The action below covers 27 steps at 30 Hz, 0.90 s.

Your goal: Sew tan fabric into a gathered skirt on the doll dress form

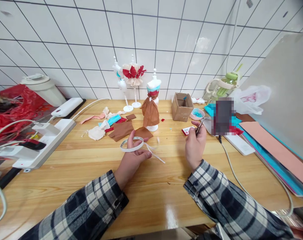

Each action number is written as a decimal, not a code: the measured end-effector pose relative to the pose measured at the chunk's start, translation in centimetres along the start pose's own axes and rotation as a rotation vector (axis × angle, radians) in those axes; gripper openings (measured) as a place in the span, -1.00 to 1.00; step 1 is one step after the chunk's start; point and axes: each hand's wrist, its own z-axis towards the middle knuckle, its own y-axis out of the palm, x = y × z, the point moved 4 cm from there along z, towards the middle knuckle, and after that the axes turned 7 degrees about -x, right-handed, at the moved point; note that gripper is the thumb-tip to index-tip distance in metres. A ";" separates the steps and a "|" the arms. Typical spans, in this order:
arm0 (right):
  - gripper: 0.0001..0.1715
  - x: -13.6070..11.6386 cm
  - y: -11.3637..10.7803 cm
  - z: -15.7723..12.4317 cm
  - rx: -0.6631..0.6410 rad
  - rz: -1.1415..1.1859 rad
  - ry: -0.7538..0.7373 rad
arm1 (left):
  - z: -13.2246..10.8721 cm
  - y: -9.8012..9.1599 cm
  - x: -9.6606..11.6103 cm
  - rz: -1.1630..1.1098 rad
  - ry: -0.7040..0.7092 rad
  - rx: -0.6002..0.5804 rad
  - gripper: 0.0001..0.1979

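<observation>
My left hand [135, 158] is closed around a roll of narrow white tape [131, 149], which hangs over its fingers. A loose strip trails from the roll past the thumb to the right. My right hand [196, 146] grips a small dark metal tool [199, 127] with its tip pointing up; its kind is partly hidden by the fingers. Beyond the hands stands a small white mannequin [154, 83] with blue and red bands at the chest and a brown crepe paper skirt [151, 113]. Brown paper pieces [122, 129] lie just past my left hand.
Two more mannequins [134, 81] stand by the tiled wall. A cardboard box [182, 106], a pink dish [197, 114] and a blurred dark device [223, 116] are at right, near coloured paper sheets [278, 146]. A power strip [46, 140] with cables lies left.
</observation>
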 end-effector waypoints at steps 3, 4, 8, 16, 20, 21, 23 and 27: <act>-0.62 -1.0 1.0 -0.9 -0.049 0.048 -0.007 | 0.0 0.0 -0.2 0.015 0.006 -0.012 0.11; -0.66 -1.6 1.8 -1.3 -0.165 0.054 -0.030 | 0.0 0.0 -0.2 0.024 0.011 -0.024 0.10; -0.70 -3.4 4.7 -3.3 -0.507 -0.002 -0.141 | 0.0 0.2 -0.4 0.054 0.021 -0.065 0.09; -0.82 -2.6 6.0 -3.7 -0.542 -0.062 -0.050 | -0.1 0.7 -0.5 0.049 0.000 -0.115 0.16; -0.83 -2.3 6.1 -3.6 -0.574 0.039 0.069 | -0.2 0.8 -0.5 0.038 -0.021 -0.122 0.16; -0.83 -2.3 6.1 -3.5 -0.574 0.069 0.090 | -0.2 0.8 -0.5 0.036 -0.026 -0.121 0.16; -0.84 -2.2 6.1 -3.5 -0.580 0.171 0.111 | -0.2 0.7 -0.4 0.048 -0.040 -0.097 0.11; -0.85 -2.3 6.4 -3.6 -0.626 0.345 0.118 | -0.2 0.5 0.0 0.111 -0.061 -0.027 -0.05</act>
